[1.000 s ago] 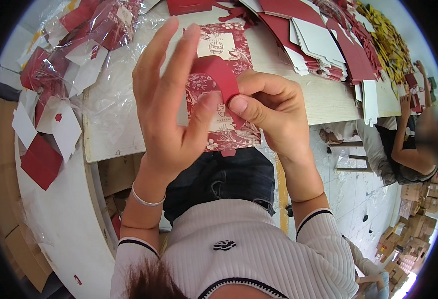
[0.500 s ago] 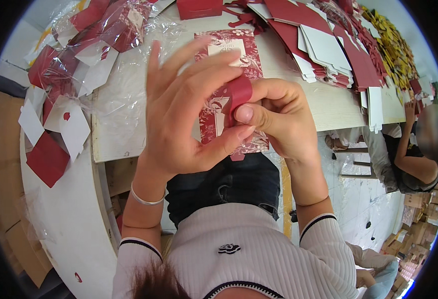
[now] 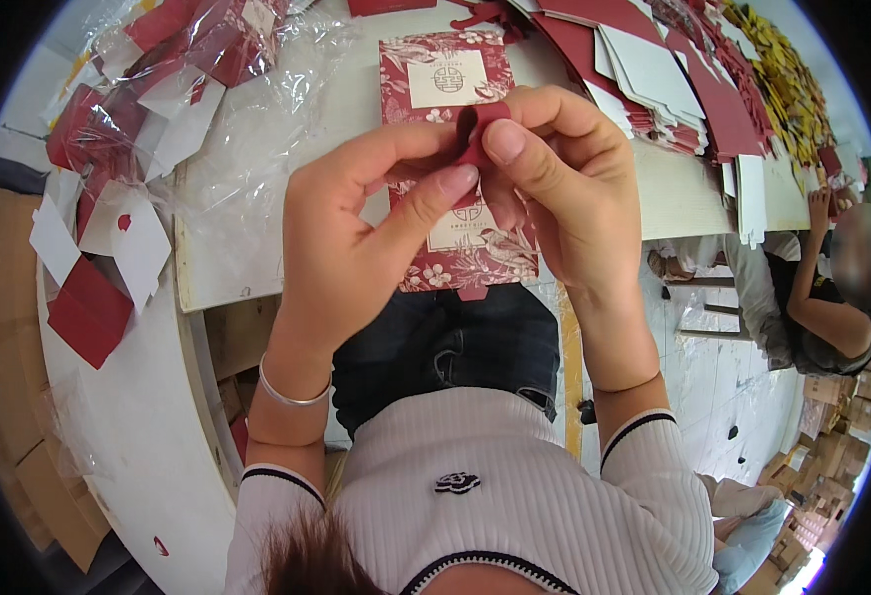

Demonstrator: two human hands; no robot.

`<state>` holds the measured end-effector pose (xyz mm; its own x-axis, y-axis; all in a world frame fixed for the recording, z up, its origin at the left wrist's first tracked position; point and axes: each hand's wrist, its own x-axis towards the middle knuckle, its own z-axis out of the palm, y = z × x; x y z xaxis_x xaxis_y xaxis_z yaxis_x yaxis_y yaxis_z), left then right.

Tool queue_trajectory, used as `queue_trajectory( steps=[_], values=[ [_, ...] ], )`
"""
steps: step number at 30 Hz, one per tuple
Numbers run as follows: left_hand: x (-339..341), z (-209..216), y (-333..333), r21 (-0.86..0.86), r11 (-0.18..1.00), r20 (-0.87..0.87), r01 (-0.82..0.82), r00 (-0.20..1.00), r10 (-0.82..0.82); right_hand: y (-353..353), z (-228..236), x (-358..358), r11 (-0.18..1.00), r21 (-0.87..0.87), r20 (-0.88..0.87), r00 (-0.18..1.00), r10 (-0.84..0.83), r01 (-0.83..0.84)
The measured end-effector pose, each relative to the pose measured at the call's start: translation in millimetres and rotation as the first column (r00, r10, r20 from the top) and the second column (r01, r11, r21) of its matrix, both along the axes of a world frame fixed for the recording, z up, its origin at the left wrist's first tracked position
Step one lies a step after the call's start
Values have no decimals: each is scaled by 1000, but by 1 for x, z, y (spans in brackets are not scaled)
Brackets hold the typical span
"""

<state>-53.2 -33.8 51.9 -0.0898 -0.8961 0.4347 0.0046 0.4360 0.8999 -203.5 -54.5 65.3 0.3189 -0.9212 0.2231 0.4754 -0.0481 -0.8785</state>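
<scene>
Between my two hands is a dark red strip, bent into a small loop. My right hand pinches it between thumb and fingers from the right. From the left, my left hand is closed on the strip's other side with thumb and forefinger. Below them lies a red and cream flowered sheet or flat box, printed with a bird and a round emblem, at the table's front edge. The hands cover its middle. A small red tab sticks out at its near end.
Clear plastic film and folded red-and-white card boxes lie to the left. Stacks of red and white card stand at the back right, near a yellow heap. Another person sits at far right.
My left hand's spread fingers have come down and closed on the strip. The loop is smaller and sits slightly higher in view, with more of the flowered sheet showing.
</scene>
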Motion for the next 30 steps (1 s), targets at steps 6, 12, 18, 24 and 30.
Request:
queue_trajectory(
  steps=[6,12,18,24,30],
  values=[
    [-2,1,-8,146,987,-281,64,959,-20,-4,-6,2,993,-82,-87,992,-95,88],
    [-8,-2,-19,211,963,-446,170,893,-60,-2,-8,-7,998,-62,-351,936,-22,0],
    [-11,2,-22,222,953,-452,208,888,-88,-4,-10,-5,991,-129,-346,936,-68,25],
    [-2,8,-19,196,980,-104,-26,993,48,-6,-10,-11,995,-101,-241,969,-46,22],
    [-4,-8,-15,50,972,73,-229,972,225,-2,-12,-3,990,-126,-221,972,-84,57]
  ],
)
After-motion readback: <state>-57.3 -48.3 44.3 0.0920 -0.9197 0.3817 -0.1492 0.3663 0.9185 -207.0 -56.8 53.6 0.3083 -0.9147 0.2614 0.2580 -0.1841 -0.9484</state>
